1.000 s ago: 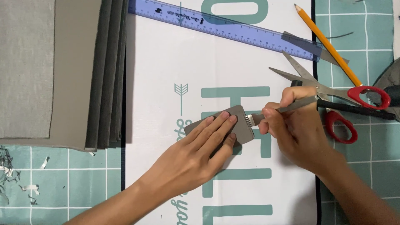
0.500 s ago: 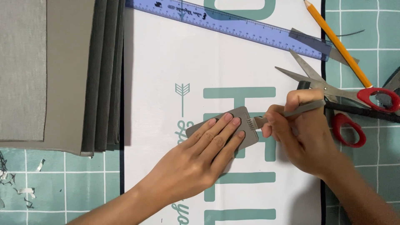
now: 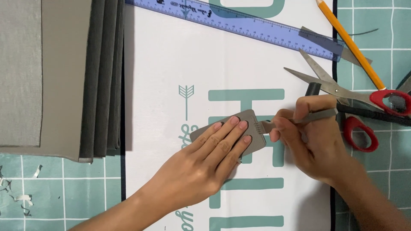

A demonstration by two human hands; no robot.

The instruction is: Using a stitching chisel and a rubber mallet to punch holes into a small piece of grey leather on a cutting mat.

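The left hand (image 3: 201,164) lies flat, its fingers (image 3: 233,130) spread slightly and pressed down on a small grey piece of card (image 3: 252,132), pinning it to the white printed sheet (image 3: 171,68) on the table. The card's right edge shows a row of short cuts just past the fingertips. Just to the right, the right hand (image 3: 314,145) has its fingers (image 3: 280,126) closed around a slim grey craft knife (image 3: 314,116), whose tip meets the card's cut edge between the two hands.

Just beyond the right hand's fingers lie red-handled scissors (image 3: 342,92), blades apart, with a black pen-like tool (image 3: 376,115) crossing them. Farther up, a blue transparent ruler (image 3: 239,23) runs slantwise across the sheet, and an orange pencil (image 3: 349,42) lies across its right end. Well to the left of the left fingers sits a stack of grey fabric (image 3: 51,72), folded, its edges layered. Under everything is a teal cutting mat (image 3: 55,192) with a white grid, with small scraps near its left edge.
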